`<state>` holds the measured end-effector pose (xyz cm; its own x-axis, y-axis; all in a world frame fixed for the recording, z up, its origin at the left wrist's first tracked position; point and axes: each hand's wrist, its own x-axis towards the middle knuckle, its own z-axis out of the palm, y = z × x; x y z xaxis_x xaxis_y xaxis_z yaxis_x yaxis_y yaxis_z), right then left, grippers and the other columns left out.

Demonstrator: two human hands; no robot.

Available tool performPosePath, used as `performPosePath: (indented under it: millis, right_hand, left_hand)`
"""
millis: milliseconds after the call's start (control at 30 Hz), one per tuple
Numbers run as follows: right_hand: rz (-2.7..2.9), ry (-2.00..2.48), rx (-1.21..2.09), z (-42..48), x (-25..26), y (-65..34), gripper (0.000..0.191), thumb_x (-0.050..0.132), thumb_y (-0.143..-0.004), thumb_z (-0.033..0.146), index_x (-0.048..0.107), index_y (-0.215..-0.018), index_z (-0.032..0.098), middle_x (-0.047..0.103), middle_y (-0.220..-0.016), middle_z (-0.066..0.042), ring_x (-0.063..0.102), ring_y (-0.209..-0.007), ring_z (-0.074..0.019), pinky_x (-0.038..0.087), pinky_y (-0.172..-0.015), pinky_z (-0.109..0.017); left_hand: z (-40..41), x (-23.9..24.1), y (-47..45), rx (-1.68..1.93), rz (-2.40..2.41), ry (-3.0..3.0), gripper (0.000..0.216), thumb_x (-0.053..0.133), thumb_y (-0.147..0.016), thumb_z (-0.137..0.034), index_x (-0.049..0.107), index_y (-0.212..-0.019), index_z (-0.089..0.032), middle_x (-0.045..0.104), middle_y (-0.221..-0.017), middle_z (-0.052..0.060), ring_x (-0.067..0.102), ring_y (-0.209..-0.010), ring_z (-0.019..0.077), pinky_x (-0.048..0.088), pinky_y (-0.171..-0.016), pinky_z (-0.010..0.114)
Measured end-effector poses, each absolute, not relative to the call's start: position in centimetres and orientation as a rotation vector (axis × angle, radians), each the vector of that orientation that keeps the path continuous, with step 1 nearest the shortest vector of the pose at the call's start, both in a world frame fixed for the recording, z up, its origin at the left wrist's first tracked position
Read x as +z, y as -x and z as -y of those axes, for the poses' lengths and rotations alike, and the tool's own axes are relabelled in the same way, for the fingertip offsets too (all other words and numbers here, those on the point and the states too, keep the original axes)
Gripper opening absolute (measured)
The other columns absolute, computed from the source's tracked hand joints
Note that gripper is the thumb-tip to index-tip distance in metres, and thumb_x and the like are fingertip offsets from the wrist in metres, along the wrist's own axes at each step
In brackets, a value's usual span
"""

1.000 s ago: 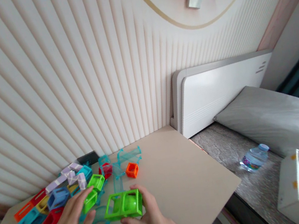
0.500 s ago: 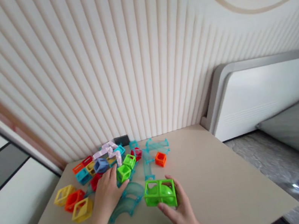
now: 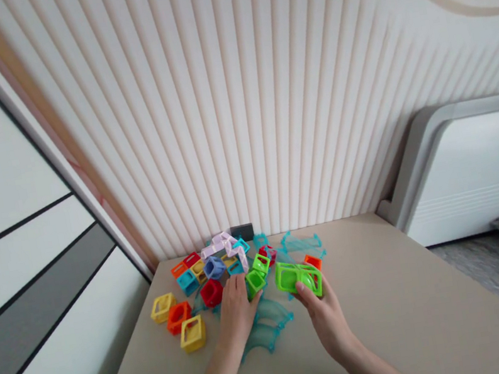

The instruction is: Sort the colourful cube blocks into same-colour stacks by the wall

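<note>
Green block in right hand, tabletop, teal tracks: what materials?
Green block: likely hard, fairly glossy plastic; light sheen, crisp moulded frame.
Tabletop: smooth, low-sheen, possibly laminate or painted board; even beige, no visible grain.
Teal tracks: probably tinted translucent plastic; the beige shows through them.

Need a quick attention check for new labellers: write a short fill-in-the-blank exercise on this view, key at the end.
1. The right hand holds a double block coloured ____.
2. The hollow block directly left of the left hand, level with its fingertips, is ____.
3. The orange-red block lies between two blocks that are both ____.
4. The headboard is on the picture's ____ side.

Missing words: green; red; yellow; right.
</note>
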<state>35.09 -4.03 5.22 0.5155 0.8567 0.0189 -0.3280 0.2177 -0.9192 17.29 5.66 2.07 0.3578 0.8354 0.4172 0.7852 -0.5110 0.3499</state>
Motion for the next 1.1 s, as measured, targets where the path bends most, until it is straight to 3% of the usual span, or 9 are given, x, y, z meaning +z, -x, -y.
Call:
performPosePath:
  millis: [300,567,667,900,1100]
  right_hand:
    - [0.280,0.628,1.152,-0.9,6.2,-32.6,0.032,0.088,-0.072,0.036,0.062,-0.088,0.024,0.078,-0.098,0.001,0.075,-0.092,-0.0200,0.058,-0.093,-0.039]
    - [0.268,0.573,1.248,-3.5,5.9,-31.9,0.030,0.091,-0.068,0.030,0.067,-0.087,0.023,0.079,-0.097,-0.001,0.076,-0.092,-0.0199,0.059,-0.089,-0.033]
    - [0.279,0.602,1.238,-4.0,5.5,-32.2,0.030,0.090,-0.069,0.031,0.069,-0.089,0.022,0.080,-0.097,-0.002,0.076,-0.092,-0.0201,0.059,-0.090,-0.033]
    - [0.270,0.599,1.212,-3.8,5.2,-32.2,0.031,0.092,-0.068,0.029,0.069,-0.087,0.022,0.079,-0.092,0.000,0.075,-0.088,-0.0170,0.058,-0.091,-0.030]
    - [0.315,0.573,1.254,-2.8,5.8,-32.0,0.031,0.092,-0.069,0.031,0.070,-0.089,0.023,0.079,-0.099,0.000,0.075,-0.094,-0.0179,0.057,-0.094,-0.032]
  left_hand:
    - [-4.6,3.3,-17.0,0.644,-1.440,-2.510,0.024,0.059,-0.091,-0.015,0.050,-0.113,-0.018,0.069,-0.103,0.011,0.070,-0.103,0.0273,0.056,-0.077,0.033]
    - [-4.7,3.2,-16.9,0.624,-1.455,-2.487,0.022,0.060,-0.089,-0.025,0.051,-0.108,-0.018,0.071,-0.099,0.013,0.072,-0.096,0.0313,0.053,-0.067,0.033]
    - [-4.5,3.3,-16.8,0.734,-1.432,-2.370,0.026,0.058,-0.088,-0.028,0.051,-0.111,-0.017,0.072,-0.088,0.011,0.073,-0.083,0.0316,0.052,-0.067,0.035]
    - [-4.1,4.7,-16.6,1.129,-1.281,-1.962,0.017,0.057,-0.085,-0.036,0.051,-0.095,-0.023,0.069,-0.085,0.006,0.070,-0.084,0.0268,0.051,-0.075,0.035]
    - [-3.6,6.3,-16.8,1.212,-1.100,-1.538,0.015,0.054,-0.087,-0.036,0.051,-0.094,-0.023,0.067,-0.079,0.000,0.066,-0.064,0.0174,0.050,-0.058,0.028]
